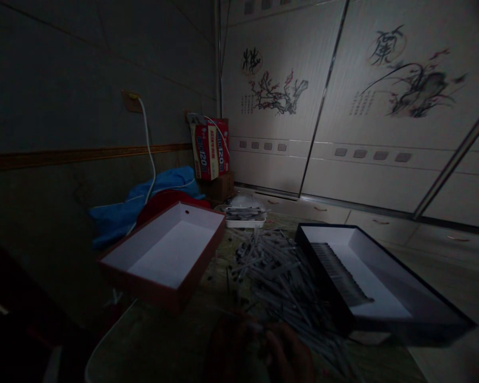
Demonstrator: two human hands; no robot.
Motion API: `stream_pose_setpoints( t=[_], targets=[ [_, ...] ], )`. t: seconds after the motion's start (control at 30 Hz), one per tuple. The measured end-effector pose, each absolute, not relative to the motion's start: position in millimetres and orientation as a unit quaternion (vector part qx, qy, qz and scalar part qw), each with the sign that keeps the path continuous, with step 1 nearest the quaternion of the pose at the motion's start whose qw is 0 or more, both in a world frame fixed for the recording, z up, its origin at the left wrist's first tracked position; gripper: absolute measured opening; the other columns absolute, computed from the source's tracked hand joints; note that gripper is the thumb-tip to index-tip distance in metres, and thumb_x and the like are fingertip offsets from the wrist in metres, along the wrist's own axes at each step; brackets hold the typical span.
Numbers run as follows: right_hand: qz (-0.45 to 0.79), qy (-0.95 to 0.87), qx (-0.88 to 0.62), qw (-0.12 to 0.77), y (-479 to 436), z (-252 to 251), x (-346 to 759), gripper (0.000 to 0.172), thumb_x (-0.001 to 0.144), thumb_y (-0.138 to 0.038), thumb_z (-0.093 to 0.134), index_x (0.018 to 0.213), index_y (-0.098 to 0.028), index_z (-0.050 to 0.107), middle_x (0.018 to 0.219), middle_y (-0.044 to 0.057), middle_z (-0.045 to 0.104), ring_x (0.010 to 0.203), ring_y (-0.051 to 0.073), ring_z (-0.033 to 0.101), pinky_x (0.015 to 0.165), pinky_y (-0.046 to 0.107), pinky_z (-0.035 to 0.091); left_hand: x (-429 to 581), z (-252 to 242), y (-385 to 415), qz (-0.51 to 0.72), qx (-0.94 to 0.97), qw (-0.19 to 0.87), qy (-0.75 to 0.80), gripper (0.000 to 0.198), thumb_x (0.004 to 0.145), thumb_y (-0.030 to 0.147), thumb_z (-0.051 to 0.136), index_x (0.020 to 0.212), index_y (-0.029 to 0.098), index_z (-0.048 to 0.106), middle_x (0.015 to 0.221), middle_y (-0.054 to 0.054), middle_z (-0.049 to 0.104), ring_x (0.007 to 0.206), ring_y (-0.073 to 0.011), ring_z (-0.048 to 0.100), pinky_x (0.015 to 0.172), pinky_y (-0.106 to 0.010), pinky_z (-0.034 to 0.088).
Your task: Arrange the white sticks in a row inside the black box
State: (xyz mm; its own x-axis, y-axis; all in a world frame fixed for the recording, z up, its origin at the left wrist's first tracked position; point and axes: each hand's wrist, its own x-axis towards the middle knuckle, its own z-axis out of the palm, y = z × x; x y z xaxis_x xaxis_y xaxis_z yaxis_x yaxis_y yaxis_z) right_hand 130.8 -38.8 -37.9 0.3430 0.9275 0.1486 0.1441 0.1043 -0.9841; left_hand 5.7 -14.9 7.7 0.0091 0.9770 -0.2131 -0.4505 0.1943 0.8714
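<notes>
The scene is very dim. A heap of thin grey pen-like sticks [275,271] lies on the table between two shallow boxes. The red box [163,252] on the left has a bare white inside. The black box [383,282] on the right holds a neat row of the sticks [339,274] along its left side. My left hand [231,343] and my right hand [289,354] sit close together at the near edge of the heap. Their fingers appear curled around something small and pale, too dark to name.
A small white tray [245,215] with more sticks stands behind the heap. Blue cloth [143,205], a white cable [147,143] and a red carton [209,146] sit by the left wall. Painted sliding doors [343,106] fill the back.
</notes>
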Motion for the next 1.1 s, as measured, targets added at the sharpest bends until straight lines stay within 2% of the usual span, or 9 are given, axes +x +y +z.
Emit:
stream_pose_setpoints(
  t=[0.13,0.2,0.4,0.53,0.7,0.87,1.1],
  targets=[
    [0.317,-0.472,-0.577,0.586,-38.2,-40.7,131.5,0.037,0.081,-0.051,0.05,0.062,-0.021,0.058,0.048,-0.002,0.054,0.044,0.011,0.05,0.045,0.019,0.036,4.6,7.1,-15.8,0.544,0.342,0.626,0.442,0.026,0.056,0.037,0.076,0.075,0.02,0.071,0.081,-0.005,0.072,0.078,-0.0221,0.064,0.075,-0.032,0.051],
    [0.307,-0.477,-0.582,0.582,-37.8,-41.0,131.2,0.038,0.082,-0.051,0.049,0.06,-0.021,0.056,0.048,-0.002,0.052,0.045,0.011,0.05,0.046,0.019,0.037,5.1,-0.1,-15.1,0.553,0.34,0.61,0.453,0.024,0.057,0.037,0.076,0.072,0.02,0.069,0.074,-0.003,0.071,0.073,-0.0197,0.064,0.073,-0.031,0.051],
    [0.305,-0.47,-0.582,0.59,-38.9,-36.2,128.2,0.034,0.079,-0.051,0.052,0.072,-0.02,0.062,0.054,-0.001,0.057,0.049,0.013,0.053,0.049,0.02,0.04,6.5,-24.9,-13.8,0.535,0.343,0.641,0.431,0.023,0.081,0.036,0.056,0.085,0.014,0.063,0.084,-0.003,0.068,0.079,-0.0142,0.063,0.076,-0.036,0.051],
    [0.316,-0.452,-0.591,0.588,-41.0,-30.8,128.6,0.034,0.077,-0.053,0.054,0.077,-0.02,0.064,0.053,0.0,0.06,0.046,0.013,0.054,0.046,0.02,0.041,4.3,-32.6,-13.8,0.542,0.325,0.65,0.422,0.023,0.08,0.037,0.057,0.085,0.015,0.064,0.089,-0.004,0.069,0.081,-0.0146,0.064,0.078,-0.036,0.051],
    [0.298,-0.446,-0.61,0.584,-41.0,-34.1,131.4,0.037,0.074,-0.055,0.056,0.078,-0.02,0.065,0.054,0.0,0.062,0.048,0.015,0.057,0.045,0.021,0.043,5.9,-37.6,-9.0,0.558,0.295,0.668,0.393,0.022,0.071,0.037,0.067,0.077,0.016,0.065,0.08,-0.005,0.071,0.078,-0.0165,0.065,0.077,-0.037,0.052],
    [0.302,-0.45,-0.616,0.571,-40.2,-40.0,132.0,0.035,0.074,-0.054,0.056,0.08,-0.02,0.065,0.064,0.002,0.065,0.056,0.016,0.06,0.05,0.021,0.045,7.6,-34.9,-7.7,0.559,0.293,0.679,0.375,0.022,0.076,0.035,0.062,0.086,0.015,0.064,0.085,-0.003,0.07,0.081,-0.016,0.065,0.078,-0.038,0.051],
    [0.297,-0.451,-0.601,0.589,-40.7,-32.1,130.5,0.036,0.074,-0.054,0.056,0.079,-0.02,0.066,0.061,0.001,0.066,0.05,0.015,0.058,0.047,0.02,0.044,7.0,-32.0,-11.5,0.547,0.307,0.674,0.391,0.022,0.078,0.034,0.061,0.087,0.014,0.064,0.089,-0.004,0.07,0.085,-0.0167,0.065,0.08,-0.039,0.051]
  ],
)
